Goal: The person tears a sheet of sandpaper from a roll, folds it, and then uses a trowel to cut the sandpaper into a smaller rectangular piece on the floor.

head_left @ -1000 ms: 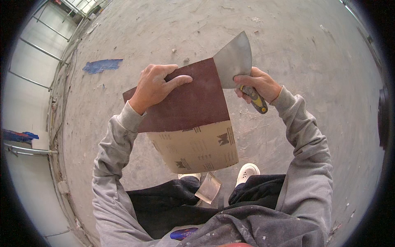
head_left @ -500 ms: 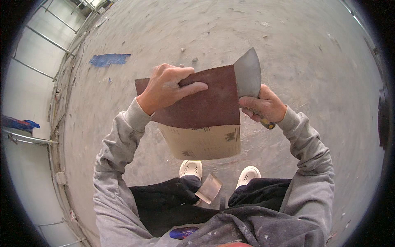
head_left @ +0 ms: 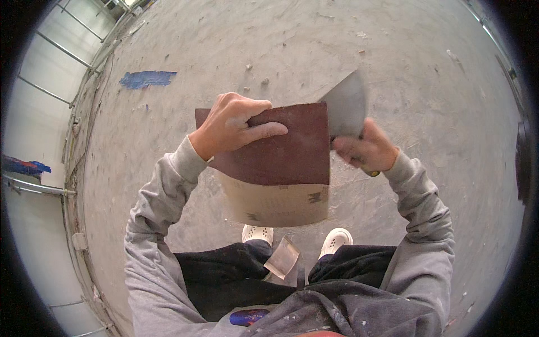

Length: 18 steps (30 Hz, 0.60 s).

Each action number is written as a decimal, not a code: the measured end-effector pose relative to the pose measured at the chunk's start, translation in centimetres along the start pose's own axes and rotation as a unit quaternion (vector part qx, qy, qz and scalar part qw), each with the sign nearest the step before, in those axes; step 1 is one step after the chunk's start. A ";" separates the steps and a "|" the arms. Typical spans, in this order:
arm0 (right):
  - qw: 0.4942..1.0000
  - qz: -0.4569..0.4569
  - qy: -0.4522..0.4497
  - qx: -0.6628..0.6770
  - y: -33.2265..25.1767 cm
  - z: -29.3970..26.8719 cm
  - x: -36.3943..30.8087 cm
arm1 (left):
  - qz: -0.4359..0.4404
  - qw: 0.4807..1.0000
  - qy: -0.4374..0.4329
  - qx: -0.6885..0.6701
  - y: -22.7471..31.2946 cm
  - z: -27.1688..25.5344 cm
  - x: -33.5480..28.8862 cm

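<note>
A folded sheet of sandpaper [head_left: 281, 149] hangs in front of me, dark red grit on its upper face and the printed tan backing curling out below. My left hand [head_left: 238, 123] grips it along the top fold, thumb lying across the red face. In my right hand [head_left: 368, 149] is a putty knife, closed in my fingers by its handle. Its wide grey blade [head_left: 349, 106] sticks out past the sheet's right edge, and the blade's left part is hidden behind or inside the fold. Blade and right fingers are slightly blurred.
Dusty grey concrete floor [head_left: 415, 224] with small debris surrounds me. A small piece of sandpaper [head_left: 282, 258] shows between my legs, above my white clogs [head_left: 337, 240]. A blue patch [head_left: 147, 79] marks the floor at far left. Metal tubing [head_left: 64, 53] runs along the left wall.
My right hand and the putty knife have moved a little right and down, with the blade tilted further right. The sandpaper and my left hand have shifted slightly right and down.
</note>
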State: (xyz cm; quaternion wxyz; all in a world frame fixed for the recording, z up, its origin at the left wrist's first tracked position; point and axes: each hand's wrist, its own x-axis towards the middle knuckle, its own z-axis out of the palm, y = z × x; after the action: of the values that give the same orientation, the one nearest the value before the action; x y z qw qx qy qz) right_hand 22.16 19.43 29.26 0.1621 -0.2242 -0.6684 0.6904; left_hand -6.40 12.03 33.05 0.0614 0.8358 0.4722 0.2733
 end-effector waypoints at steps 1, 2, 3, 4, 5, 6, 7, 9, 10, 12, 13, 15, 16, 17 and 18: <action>1.000 -0.009 0.018 -0.017 -0.7 -0.4 -0.1 | -0.009 1.000 0.005 -0.015 -0.1 0.0 -0.1; 0.999 -0.018 0.035 -0.035 -2.1 -0.7 -0.3 | -0.018 0.999 0.009 -0.031 -0.1 -0.1 -0.2; 0.997 -0.028 0.054 -0.053 -2.8 -0.8 -0.4 | -0.026 0.999 0.015 -0.045 -0.1 -0.2 -0.2; 0.997 -0.032 0.065 -0.026 -2.7 -0.3 -0.5 | -0.021 0.999 0.005 -0.036 -0.1 -0.3 -0.1; 0.998 -0.012 0.056 -0.033 -2.2 0.1 -0.6 | -0.016 1.000 -0.004 -0.027 -0.2 -0.5 0.2; 0.998 0.006 0.047 -0.041 -1.5 0.3 -0.5 | -0.010 1.000 -0.013 -0.016 -0.3 -0.8 0.4; 0.998 0.024 0.039 -0.048 -0.8 0.6 -0.6 | 0.002 1.000 -0.020 0.002 -0.2 -0.8 0.6; 0.999 0.027 -0.009 0.018 -0.2 1.0 -0.6 | 0.024 0.999 -0.034 0.033 0.2 -0.6 0.8; 0.999 0.036 -0.003 0.001 -0.3 0.8 -0.6 | 0.021 0.999 -0.028 0.024 0.2 -0.4 0.7; 0.998 0.025 0.019 -0.057 -1.0 0.6 -0.5 | 0.013 1.000 -0.016 0.010 0.3 -0.3 0.5; 0.998 0.010 0.026 -0.060 -1.5 0.2 -0.5 | 0.014 1.000 -0.013 0.010 0.4 -0.4 0.3; 0.997 -0.022 0.042 -0.068 -2.6 -0.8 -0.8 | 0.019 1.000 -0.008 0.010 0.4 -0.5 0.1; 0.996 -0.045 0.049 -0.064 -2.9 -0.6 -0.9 | 0.021 1.000 -0.005 0.014 0.7 -0.7 0.3; 0.997 -0.039 0.060 -0.036 -2.8 -0.1 -0.9 | 0.022 1.000 -0.002 0.019 1.0 -1.0 0.6; 0.997 -0.034 0.073 -0.008 -2.5 0.5 -1.0 | 0.025 0.999 0.000 0.023 1.3 -1.2 0.9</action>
State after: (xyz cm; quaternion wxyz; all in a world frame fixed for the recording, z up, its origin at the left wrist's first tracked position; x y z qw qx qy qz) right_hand 22.58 18.62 31.86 0.2321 -0.2525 -0.6674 0.6610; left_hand -5.67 11.90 34.85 0.0355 0.8487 0.4571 0.2638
